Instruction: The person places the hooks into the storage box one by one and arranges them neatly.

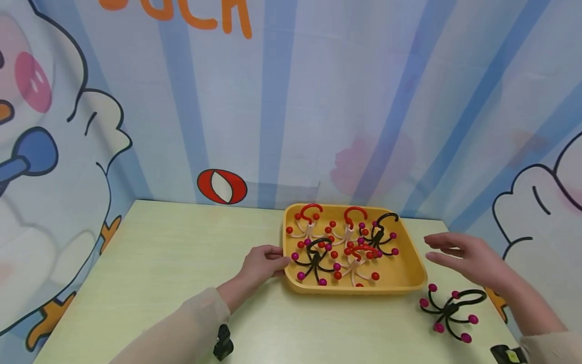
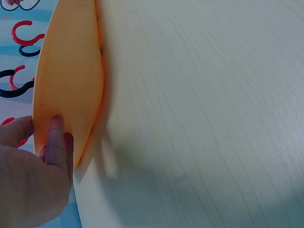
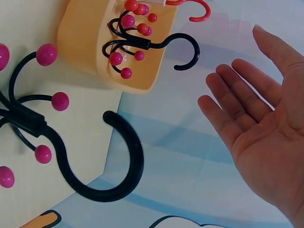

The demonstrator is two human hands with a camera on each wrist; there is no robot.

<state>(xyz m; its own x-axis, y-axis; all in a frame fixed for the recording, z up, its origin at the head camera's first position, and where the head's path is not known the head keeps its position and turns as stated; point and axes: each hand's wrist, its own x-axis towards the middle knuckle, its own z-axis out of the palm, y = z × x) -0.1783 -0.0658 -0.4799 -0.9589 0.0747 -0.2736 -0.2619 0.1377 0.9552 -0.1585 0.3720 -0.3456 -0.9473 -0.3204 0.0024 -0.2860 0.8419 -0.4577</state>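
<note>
At the left end of a yellow tray [image 1: 406,275], my left hand [image 1: 260,264] grips the rim; fingers [image 2: 56,142] lie against the outer wall in the left wrist view. Inside the tray lie several head massagers: black ones with pink ball tips [image 1: 315,259] and pale ones with red hooks and red balls [image 1: 356,264]. My right hand [image 1: 473,258] holds nothing and hovers right of the tray, fingers extended, palm [image 3: 266,142] visible in the right wrist view. Below it, on the table, lies another black head massager [image 1: 450,310], its hooked handle pointing right.
The pale wooden table [image 1: 182,263] meets a blue striped cartoon backdrop [image 1: 273,101] just behind the tray. Another backdrop panel [image 1: 545,242] stands at the table's right edge. A dark wrist strap piece [image 1: 223,344] hangs by the left sleeve.
</note>
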